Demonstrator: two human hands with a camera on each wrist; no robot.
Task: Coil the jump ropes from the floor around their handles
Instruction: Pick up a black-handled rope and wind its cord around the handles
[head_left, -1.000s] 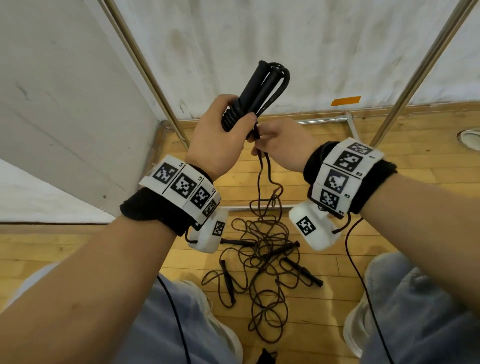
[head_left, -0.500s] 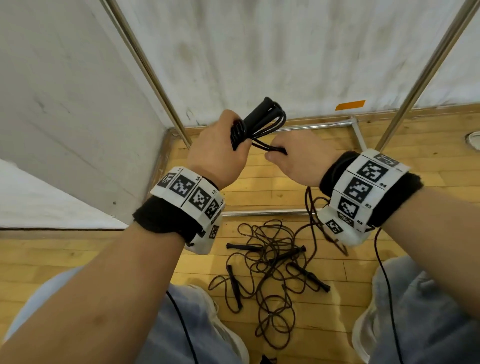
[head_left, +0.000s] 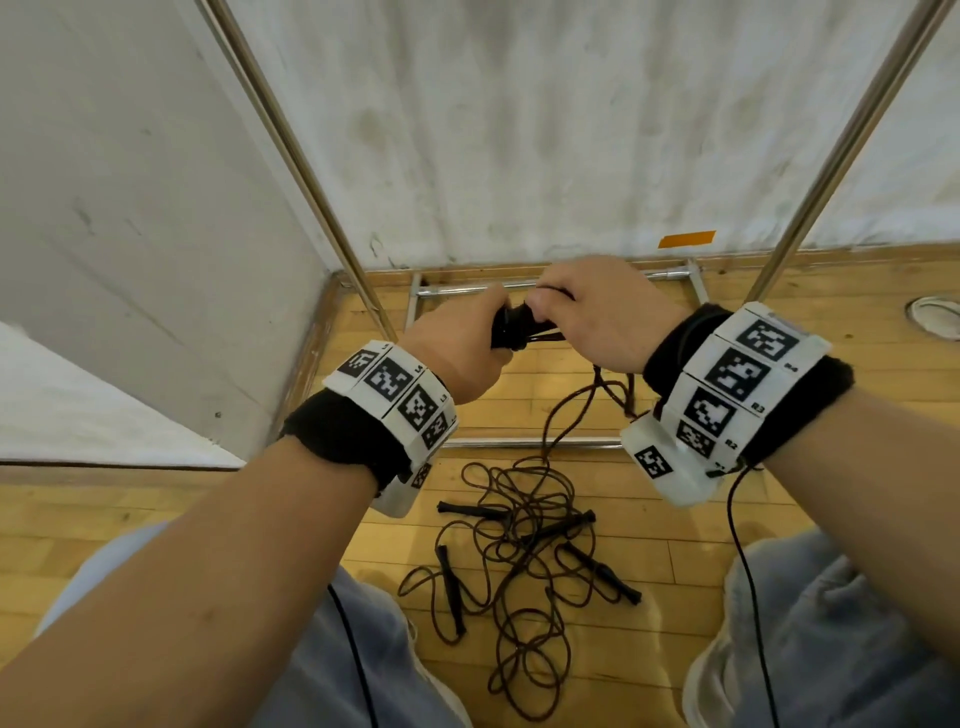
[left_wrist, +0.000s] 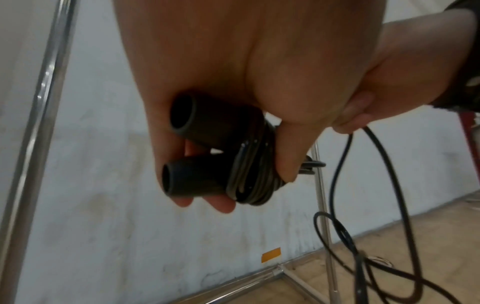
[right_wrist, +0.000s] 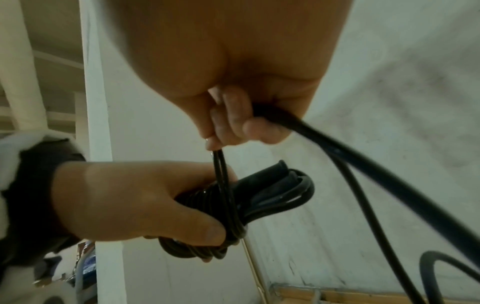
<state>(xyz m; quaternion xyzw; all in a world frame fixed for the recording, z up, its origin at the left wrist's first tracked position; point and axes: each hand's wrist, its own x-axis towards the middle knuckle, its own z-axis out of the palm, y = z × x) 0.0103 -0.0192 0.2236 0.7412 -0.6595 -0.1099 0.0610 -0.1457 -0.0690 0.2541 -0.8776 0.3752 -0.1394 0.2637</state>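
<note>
From the head view, the left hand (head_left: 457, 353) grips the paired handles (head_left: 511, 330) above the tangle of ropes (head_left: 524, 551) on the floor, with the right hand (head_left: 608, 317) touching alongside. The left wrist view shows fingers clenched around both handles and several wound turns (left_wrist: 252, 172). The right wrist view shows fingertips (right_wrist: 228, 123) pinching the loose cord (right_wrist: 363, 170). Coiling seems midway; next, another turn, kept taut.
</note>
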